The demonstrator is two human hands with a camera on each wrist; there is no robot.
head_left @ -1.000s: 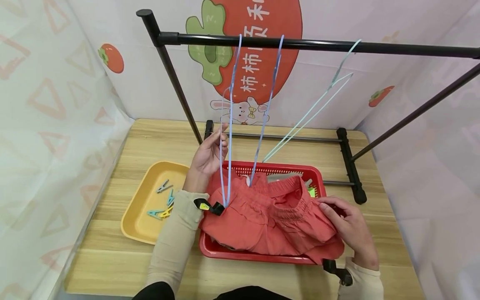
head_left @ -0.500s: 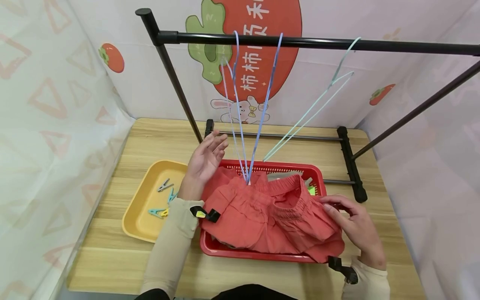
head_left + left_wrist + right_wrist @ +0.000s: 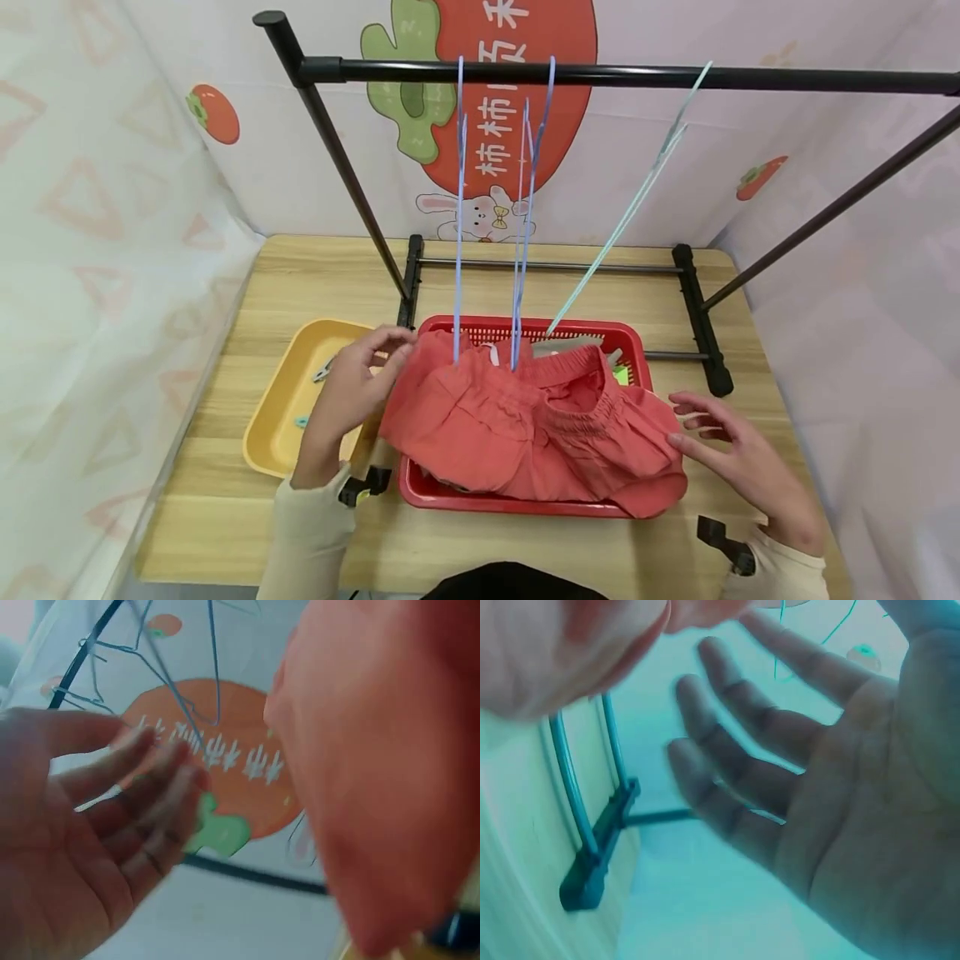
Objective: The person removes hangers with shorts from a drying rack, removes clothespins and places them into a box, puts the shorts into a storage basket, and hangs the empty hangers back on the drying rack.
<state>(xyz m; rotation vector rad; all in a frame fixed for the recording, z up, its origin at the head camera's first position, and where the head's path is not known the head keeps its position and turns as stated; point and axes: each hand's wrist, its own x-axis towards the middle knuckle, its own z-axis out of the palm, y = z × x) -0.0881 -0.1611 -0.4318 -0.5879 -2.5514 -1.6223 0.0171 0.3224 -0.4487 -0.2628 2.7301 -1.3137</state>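
Observation:
A pair of coral-red shorts [image 3: 495,425] with a gathered elastic waistband spreads over the red basket [image 3: 517,505] in the head view. Two blue hangers [image 3: 459,250] come down from the bar to its waistband, their lower ends hidden. My left hand [image 3: 356,383] is at the shorts' left edge, fingers loosely bent; the left wrist view shows nothing in its palm, with the coral cloth [image 3: 390,765] to the right. My right hand [image 3: 738,450] is by the right edge, fingers apart. In the right wrist view blurred cloth [image 3: 562,652] overlaps the fingertips.
A black garment rack [image 3: 637,77] spans the table, its feet behind and right of the basket. A mint-green hanger [image 3: 622,225] hangs farther right. At left, a yellow tray [image 3: 262,433] holds clothespins [image 3: 322,370]. Other clothes [image 3: 566,345] show inside the basket.
My left hand has let go of the left blue hanger and come down to the shorts' left side. My right hand has drawn slightly outward from the cloth. The hangers have swung.

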